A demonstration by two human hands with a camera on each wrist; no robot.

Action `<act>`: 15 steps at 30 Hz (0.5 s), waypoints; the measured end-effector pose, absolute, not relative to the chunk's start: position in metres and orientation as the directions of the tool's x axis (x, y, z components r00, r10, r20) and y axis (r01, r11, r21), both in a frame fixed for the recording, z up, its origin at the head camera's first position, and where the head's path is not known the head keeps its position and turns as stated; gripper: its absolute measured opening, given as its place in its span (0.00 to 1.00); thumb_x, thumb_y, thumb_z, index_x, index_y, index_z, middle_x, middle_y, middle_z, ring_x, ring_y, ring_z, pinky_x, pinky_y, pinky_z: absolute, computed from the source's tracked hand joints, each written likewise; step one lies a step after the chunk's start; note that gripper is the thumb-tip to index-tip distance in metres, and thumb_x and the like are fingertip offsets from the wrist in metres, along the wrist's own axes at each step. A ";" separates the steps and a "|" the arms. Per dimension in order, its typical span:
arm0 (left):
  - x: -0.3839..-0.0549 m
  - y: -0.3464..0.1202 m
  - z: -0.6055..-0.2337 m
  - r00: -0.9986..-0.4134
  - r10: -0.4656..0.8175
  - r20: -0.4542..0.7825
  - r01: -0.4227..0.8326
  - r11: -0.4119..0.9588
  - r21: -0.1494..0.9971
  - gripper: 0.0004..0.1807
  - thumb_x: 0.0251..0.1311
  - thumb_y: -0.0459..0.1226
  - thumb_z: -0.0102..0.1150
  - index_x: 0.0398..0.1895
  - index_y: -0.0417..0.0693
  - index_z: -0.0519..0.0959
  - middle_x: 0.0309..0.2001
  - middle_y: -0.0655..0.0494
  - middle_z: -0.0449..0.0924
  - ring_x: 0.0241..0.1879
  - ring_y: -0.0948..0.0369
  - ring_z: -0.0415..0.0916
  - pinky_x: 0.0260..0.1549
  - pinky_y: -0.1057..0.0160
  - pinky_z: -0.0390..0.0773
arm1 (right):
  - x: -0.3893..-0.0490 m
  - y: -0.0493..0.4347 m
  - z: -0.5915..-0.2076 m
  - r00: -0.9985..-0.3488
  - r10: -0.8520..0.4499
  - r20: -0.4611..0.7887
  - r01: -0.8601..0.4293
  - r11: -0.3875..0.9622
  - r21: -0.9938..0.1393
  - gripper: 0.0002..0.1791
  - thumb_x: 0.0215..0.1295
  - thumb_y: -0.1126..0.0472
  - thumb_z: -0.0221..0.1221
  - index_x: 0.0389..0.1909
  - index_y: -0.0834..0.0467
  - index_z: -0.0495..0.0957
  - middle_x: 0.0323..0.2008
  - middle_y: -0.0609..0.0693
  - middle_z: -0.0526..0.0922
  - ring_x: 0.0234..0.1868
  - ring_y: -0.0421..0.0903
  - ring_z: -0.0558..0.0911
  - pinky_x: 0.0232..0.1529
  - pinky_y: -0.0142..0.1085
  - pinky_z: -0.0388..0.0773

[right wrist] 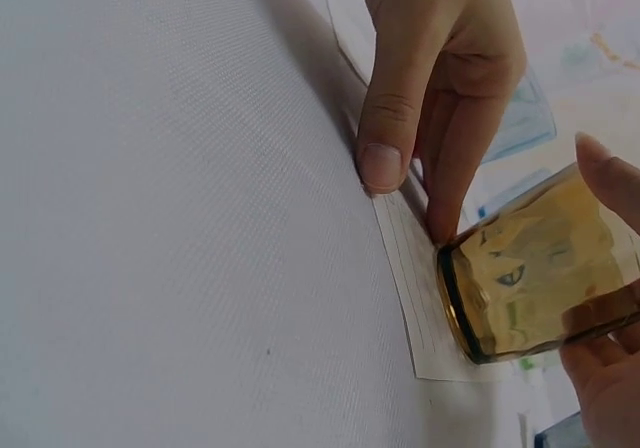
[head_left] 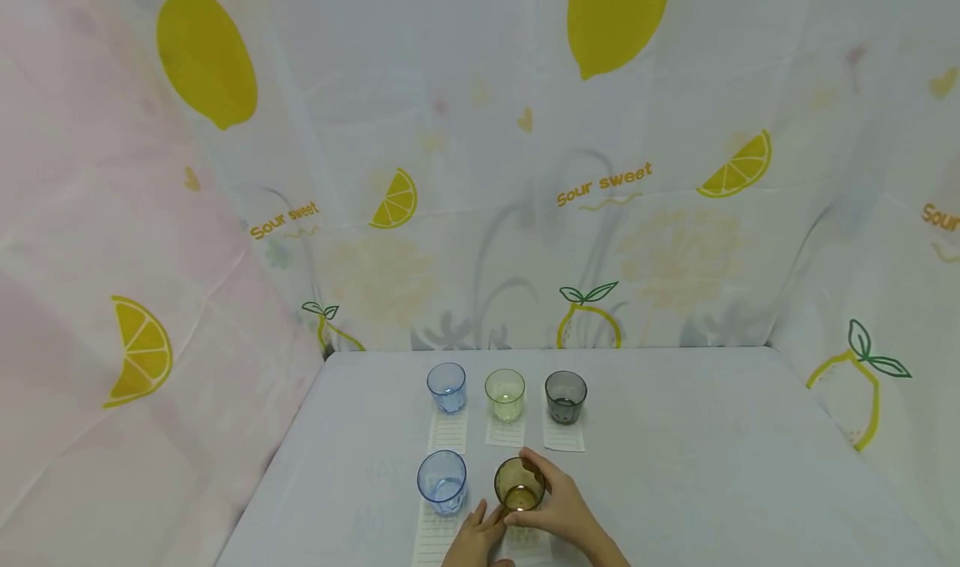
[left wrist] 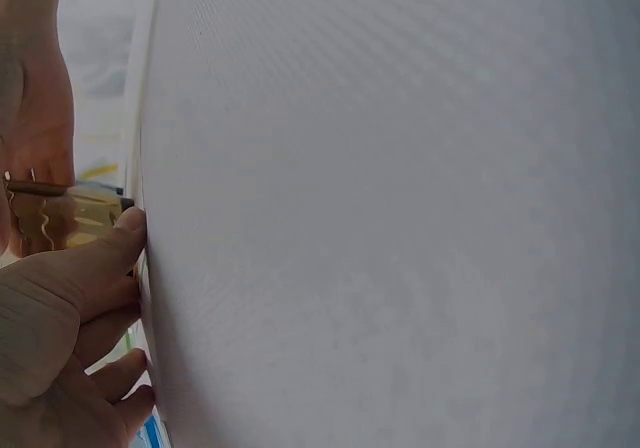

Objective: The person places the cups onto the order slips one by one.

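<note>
In the head view, an amber glass tumbler (head_left: 519, 500) stands front and centre. My right hand (head_left: 566, 509) grips it from the right, thumb on the near side and fingers round the far side. A lined paper slip (right wrist: 412, 298) lies under the glass in the right wrist view. My left hand (head_left: 480, 538) is at the glass's left, fingers extended. In the right wrist view its thumb rests on the slip's edge, with a fingertip right at the glass's base. The left wrist view shows the left fingers pressed down on the white table beside the glass.
A blue glass (head_left: 442, 488) stands left of my left hand on a paper slip (head_left: 437, 538). Behind are a second blue glass (head_left: 447, 390), a green glass (head_left: 506, 396) and a grey glass (head_left: 565, 398), each with a slip. Lemon-print cloth (head_left: 480, 175) walls the white table (head_left: 712, 467).
</note>
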State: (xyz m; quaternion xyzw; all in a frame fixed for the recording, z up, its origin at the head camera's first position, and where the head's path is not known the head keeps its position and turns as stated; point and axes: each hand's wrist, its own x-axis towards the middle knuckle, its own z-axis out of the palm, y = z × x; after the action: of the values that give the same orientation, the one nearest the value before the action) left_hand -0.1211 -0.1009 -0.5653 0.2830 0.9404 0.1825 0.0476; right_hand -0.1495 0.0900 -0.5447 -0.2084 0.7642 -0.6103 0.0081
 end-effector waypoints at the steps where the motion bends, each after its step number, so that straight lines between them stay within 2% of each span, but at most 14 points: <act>1: -0.121 -0.101 -0.566 -0.833 0.552 0.021 0.519 0.769 0.373 0.33 0.50 0.50 0.65 0.56 0.40 0.76 0.56 0.42 0.76 0.56 0.37 0.70 0.49 0.45 0.76 | -0.149 0.090 -0.545 -0.914 -0.325 0.241 -0.305 0.165 -0.938 0.49 0.42 0.62 0.74 0.64 0.74 0.60 0.59 0.68 0.71 0.58 0.63 0.72 0.59 0.41 0.71; 15: -0.118 -0.108 -0.573 -0.822 0.566 0.069 0.529 0.712 0.462 0.32 0.58 0.52 0.57 0.59 0.39 0.74 0.59 0.43 0.73 0.58 0.36 0.67 0.52 0.44 0.73 | -0.148 0.090 -0.542 -0.908 -0.331 0.257 -0.325 0.168 -0.931 0.48 0.43 0.63 0.74 0.63 0.76 0.59 0.57 0.67 0.73 0.57 0.63 0.73 0.59 0.41 0.72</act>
State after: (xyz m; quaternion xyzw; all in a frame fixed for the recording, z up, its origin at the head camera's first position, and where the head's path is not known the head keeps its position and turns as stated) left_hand -0.1182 -0.1081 -0.5728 0.2961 0.9244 0.2373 0.0389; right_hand -0.1483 0.0900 -0.5422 -0.2146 0.7641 -0.6083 0.0027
